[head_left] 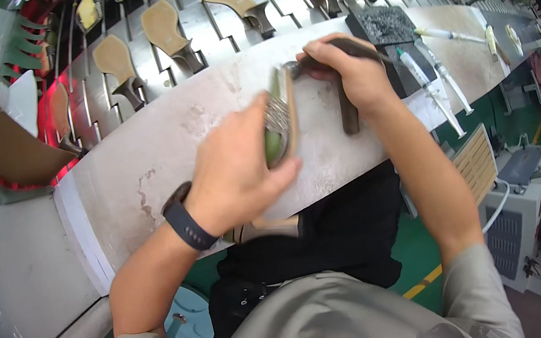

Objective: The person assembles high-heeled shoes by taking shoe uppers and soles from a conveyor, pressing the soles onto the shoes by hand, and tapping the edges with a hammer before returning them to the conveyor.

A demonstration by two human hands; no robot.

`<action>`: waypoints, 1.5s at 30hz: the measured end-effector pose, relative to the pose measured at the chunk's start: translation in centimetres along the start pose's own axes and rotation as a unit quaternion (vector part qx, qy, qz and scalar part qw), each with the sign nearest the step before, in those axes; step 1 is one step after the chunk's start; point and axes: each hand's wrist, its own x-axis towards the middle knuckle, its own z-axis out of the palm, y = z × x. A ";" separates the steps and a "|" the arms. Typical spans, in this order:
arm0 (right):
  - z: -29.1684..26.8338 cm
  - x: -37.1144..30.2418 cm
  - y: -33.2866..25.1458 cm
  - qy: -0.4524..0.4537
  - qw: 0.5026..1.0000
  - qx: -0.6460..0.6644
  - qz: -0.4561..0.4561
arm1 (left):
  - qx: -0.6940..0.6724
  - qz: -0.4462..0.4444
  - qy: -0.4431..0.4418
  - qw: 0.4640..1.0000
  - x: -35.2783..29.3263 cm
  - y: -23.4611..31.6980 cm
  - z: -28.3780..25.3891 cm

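Pale, stained worktop beside a slatted metal conveyor bearing shoes; green floor beneath. Above the worktop, grasped in the left hand: motion-blurred shoe, tan-soled, green, with glittering band. Clasped in the right hand: dark brown piece, kind unclear.

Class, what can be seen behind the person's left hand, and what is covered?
Beyond the left hand shows a blurred, glittery shoe and the pale, stained table. Whatever part of either lies directly behind the hand cannot be seen.
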 end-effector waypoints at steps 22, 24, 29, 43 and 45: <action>2.4 -17.4 -15.2 -0.059 0.966 -0.102 -0.231 | -0.123 0.208 0.264 0.934 -2.4 6.9 -0.7; 2.4 -16.9 -16.4 -0.059 0.973 -0.104 -0.199 | -0.110 0.226 0.286 0.925 -2.9 6.8 -0.4; 2.4 -17.1 -16.6 -0.058 0.991 -0.062 -0.103 | -0.064 0.248 0.305 0.917 -5.6 7.2 1.1; 5.1 -26.8 2.5 -0.105 0.985 -0.022 -0.137 | 0.137 0.148 0.417 0.886 -12.5 -2.4 11.4; 4.9 -26.8 2.4 -0.117 0.987 -0.011 -0.113 | 0.153 0.149 0.405 0.889 -12.8 -2.5 11.2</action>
